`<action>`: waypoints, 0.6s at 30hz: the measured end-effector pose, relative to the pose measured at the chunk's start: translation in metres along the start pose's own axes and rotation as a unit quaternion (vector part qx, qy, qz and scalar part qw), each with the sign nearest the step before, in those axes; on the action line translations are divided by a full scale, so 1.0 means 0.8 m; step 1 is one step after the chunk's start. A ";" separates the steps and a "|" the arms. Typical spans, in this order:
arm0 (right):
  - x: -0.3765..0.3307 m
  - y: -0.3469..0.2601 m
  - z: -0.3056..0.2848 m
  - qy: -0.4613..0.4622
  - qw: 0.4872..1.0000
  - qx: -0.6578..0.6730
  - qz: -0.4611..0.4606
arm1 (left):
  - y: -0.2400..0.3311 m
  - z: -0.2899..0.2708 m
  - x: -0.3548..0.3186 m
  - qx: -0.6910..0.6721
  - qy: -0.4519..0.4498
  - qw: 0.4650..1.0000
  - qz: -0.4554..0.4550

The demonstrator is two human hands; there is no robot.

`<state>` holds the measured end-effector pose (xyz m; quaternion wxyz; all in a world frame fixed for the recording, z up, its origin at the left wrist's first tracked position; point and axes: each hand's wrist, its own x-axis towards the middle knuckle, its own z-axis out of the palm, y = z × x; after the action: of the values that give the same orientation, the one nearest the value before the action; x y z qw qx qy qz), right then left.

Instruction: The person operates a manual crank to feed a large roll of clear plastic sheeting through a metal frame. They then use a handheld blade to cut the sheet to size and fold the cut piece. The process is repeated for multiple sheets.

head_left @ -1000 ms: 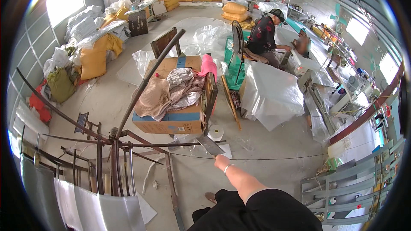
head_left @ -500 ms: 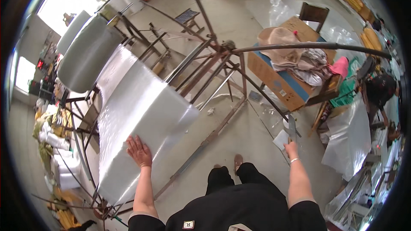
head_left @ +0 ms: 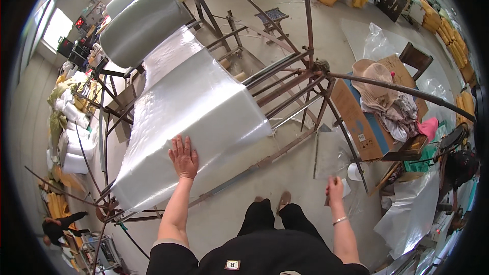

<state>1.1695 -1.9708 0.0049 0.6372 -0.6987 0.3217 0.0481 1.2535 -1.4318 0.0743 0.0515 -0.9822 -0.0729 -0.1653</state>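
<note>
My left hand (head_left: 184,162) lies flat with its fingers spread on a sheet of whitish translucent plastic film (head_left: 198,91). The sheet is draped over a metal bar frame and runs to a large grey-white roll (head_left: 145,25) at the far left. My right hand (head_left: 334,188) is closed, held low to the right and apart from the sheet. It grips what looks like a long flat-bladed knife (head_left: 331,154), its blade smeared by motion and the handle mostly hidden by my fingers.
A rusty metal reel (head_left: 317,66) with long spokes stands ahead. Beyond it to the right, a cardboard box (head_left: 356,122) on a chair carries a straw hat (head_left: 374,84) and cloths. A white tape roll (head_left: 354,172) lies near my right hand. Another person (head_left: 63,226) is at the lower left.
My view has swung left, so the frame sits further right. The left hand stays pressed on the sheet. My right hand has moved inward with the knife, its blade now blurred.
</note>
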 end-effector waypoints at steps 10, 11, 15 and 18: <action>0.064 -0.095 0.118 -0.182 0.982 -0.050 -0.004 | -0.004 -0.006 0.004 -0.024 -0.015 1.000 -0.002; 0.069 -0.096 0.117 -0.192 0.980 -0.060 0.003 | -0.005 -0.006 0.004 -0.025 -0.015 1.000 -0.004; 0.086 -0.100 0.106 -0.213 0.968 -0.129 -0.001 | -0.005 -0.009 0.004 -0.037 -0.025 0.999 -0.010; 0.093 -0.111 0.107 -0.242 0.957 -0.161 -0.011 | -0.004 -0.013 0.010 -0.039 -0.033 0.999 -0.010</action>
<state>1.3030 -1.9224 0.0298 0.5754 -0.7631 0.1384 0.2597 1.2570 -1.4286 0.0868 0.0090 -0.9877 -0.0774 -0.1358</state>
